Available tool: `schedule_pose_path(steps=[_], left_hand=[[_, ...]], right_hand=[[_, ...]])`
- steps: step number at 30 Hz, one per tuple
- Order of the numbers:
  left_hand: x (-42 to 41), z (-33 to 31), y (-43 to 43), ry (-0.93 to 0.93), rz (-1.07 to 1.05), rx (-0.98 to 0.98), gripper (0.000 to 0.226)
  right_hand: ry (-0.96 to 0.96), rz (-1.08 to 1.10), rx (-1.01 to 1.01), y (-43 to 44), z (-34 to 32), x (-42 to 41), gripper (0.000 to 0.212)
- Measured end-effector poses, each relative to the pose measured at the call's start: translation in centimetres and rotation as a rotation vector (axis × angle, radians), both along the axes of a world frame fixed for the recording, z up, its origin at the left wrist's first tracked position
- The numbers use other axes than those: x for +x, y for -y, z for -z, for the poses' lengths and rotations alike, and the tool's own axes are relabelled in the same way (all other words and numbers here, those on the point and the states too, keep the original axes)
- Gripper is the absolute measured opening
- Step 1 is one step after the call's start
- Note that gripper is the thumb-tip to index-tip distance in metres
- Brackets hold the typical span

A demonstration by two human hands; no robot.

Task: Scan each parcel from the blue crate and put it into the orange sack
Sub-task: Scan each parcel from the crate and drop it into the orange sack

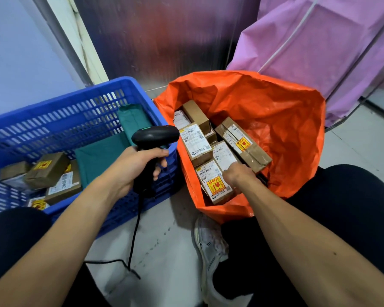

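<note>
My left hand (138, 165) grips the handle of a black barcode scanner (155, 135) above the blue crate's near right corner. The blue crate (75, 94) stands on the left and holds several brown parcels (47, 169) and a green cloth (102, 156). On the right, the orange sack (275, 120) stands wide at the mouth with several labelled brown parcels inside. My right hand (239, 176) reaches down into the sack, its fingers curled over the edge of a brown parcel (213, 185) with a yellow and red sticker. The fingertips are hidden.
The scanner's black cable (133, 240) hangs down to the tiled floor between my knees. A white shoe (208, 240) sits just below the sack. A pink fabric cover (319, 52) rises behind the sack, and a metal panel (164, 41) stands behind both containers.
</note>
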State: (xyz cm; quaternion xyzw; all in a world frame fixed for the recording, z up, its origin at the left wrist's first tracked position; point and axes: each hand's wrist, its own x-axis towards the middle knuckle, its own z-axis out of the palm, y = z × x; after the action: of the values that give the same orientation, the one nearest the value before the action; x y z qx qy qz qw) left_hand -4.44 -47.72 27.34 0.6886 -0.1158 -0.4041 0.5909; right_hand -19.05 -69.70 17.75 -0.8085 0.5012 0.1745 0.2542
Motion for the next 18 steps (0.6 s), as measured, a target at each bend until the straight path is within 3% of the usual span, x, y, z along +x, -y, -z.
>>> schedule_pose_path(steps=[4,9,18], left_hand=[[1.2,-1.1,-1.7,0.050,-0.070,-0.044,0.008],[2.5,-2.0,-4.1,0.083,-0.123,-0.074,0.009],[3.2,-4.5,-8.8,0.126,-0.255,-0.116,0.010]], right_hand=[[-0.008,-0.121,-0.116,1.0,-4.9,3.0,0.055],[0.058,-0.152,0.152,1.1,-10.9,7.0,0.065],[0.432,-0.513,0.038,-2.7,-17.6,11.2,0.032]])
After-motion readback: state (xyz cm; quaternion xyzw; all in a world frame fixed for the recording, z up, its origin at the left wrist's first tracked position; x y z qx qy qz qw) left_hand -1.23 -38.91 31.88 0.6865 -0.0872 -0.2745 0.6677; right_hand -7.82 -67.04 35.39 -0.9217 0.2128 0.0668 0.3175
